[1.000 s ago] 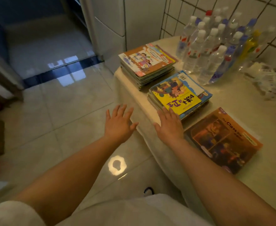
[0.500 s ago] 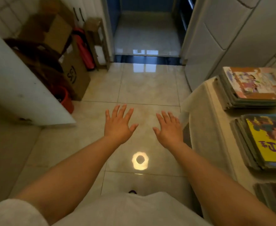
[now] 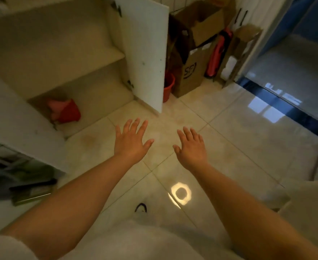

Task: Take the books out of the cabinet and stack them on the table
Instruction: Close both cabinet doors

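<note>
Both hands are held out flat above the tiled floor [image 3: 229, 132], palms down. The left hand [image 3: 131, 142] and the right hand [image 3: 192, 147] have straight, spread fingers and hold nothing. The cabinet [image 3: 60, 53] stands open at the upper left; I see no books there, only a red thing [image 3: 66, 111] on its bottom shelf. Beside its white door [image 3: 145, 49], a cardboard box [image 3: 192, 70] carries the letters "SF".

Dim, warm light; a ring of glare on the floor [image 3: 180, 193] at lower centre, edges bowed, left side blurred.
</note>
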